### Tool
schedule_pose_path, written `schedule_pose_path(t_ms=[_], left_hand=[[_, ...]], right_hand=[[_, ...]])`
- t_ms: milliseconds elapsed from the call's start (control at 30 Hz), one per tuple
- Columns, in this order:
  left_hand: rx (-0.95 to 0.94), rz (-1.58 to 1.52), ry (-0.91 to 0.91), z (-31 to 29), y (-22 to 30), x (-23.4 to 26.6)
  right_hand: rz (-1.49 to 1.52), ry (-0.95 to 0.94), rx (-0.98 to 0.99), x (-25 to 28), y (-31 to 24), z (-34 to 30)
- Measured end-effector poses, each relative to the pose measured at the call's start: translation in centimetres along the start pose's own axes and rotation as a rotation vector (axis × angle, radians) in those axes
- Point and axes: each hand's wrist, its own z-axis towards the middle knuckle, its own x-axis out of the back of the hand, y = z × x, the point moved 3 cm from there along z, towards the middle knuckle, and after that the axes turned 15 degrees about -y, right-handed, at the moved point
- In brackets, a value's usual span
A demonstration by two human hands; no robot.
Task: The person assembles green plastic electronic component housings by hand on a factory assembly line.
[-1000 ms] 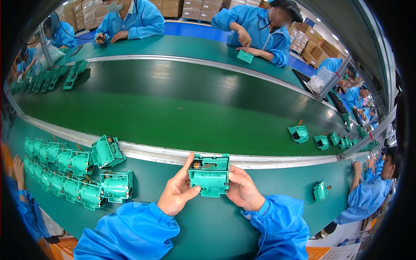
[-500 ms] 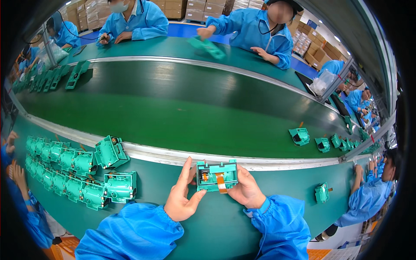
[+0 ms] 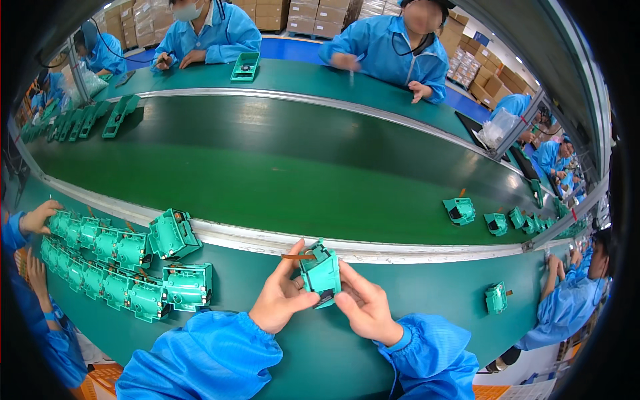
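Between my two hands, above the near bench, is a green plastic housing (image 3: 323,272), tilted on its side. A brown flat ribbon cable sticks out of it toward the left. My left hand (image 3: 277,298) grips its left side, with the thumb at the lower edge and the fingers partly hidden behind. My right hand (image 3: 368,308) holds the right side between thumb and fingers. Two rows of similar green housings (image 3: 137,250) stand on the bench to my left. A single housing (image 3: 496,298) with a brown ribbon tab lies apart on the right.
Beyond a pale metal rail (image 3: 267,247) runs a green conveyor belt (image 3: 280,180) with several housings (image 3: 460,210) at its right. Longer green casings (image 3: 121,116) stand at its far left. Co-workers in blue sit across and at both sides; one's hand (image 3: 41,217) touches the left rows.
My hands have turned the housing, from its open side with the ribbon facing me to its outer side. A co-worker's hand has reached the left rows. Across, a green casing now lies on the bench.
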Motion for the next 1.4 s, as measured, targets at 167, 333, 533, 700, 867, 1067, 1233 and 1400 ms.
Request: schedule_pose_path(t_ms=[167, 333, 533, 700, 867, 1067, 1233, 1400], left_hand=[[0.145, -0.709, -0.207, -0.8, -1.1, 0.8], [0.202, -0.643, -0.171, -0.7, -1.0, 0.3], [0.191, -0.633, -0.179, -0.7, -1.1, 0.6], [0.106, -0.624, -0.091, -1.2, -1.3, 1.2], [0.145, 0.475, 0.137, -0.7, 1.3, -0.5], [0.224, 1.854, 0.256, -2.4, 7.2, -2.9], [0.264, 2.179, 0.39, -3.9, 7.6, -2.1], [0.399, 2.17, 0.468, -6.1, 7.9, -1.3]], right_hand=[[-0.518, 0.082, 0.19, 2.2, -0.4, -0.4], [-0.627, -0.07, 0.186, 1.3, -0.7, 0.2], [-0.634, -0.159, 0.183, 1.2, -0.2, 0.2], [-0.622, -0.07, 0.2, 1.3, 0.2, 0.3], [-0.488, 0.048, 0.201, 2.0, 1.7, -0.2], [-0.476, 0.05, 0.16, 2.2, 1.9, 0.0], [-0.5, 0.016, 0.154, 2.1, 1.6, 0.2], [-0.5, -0.008, 0.153, 1.7, 1.0, 0.6]])
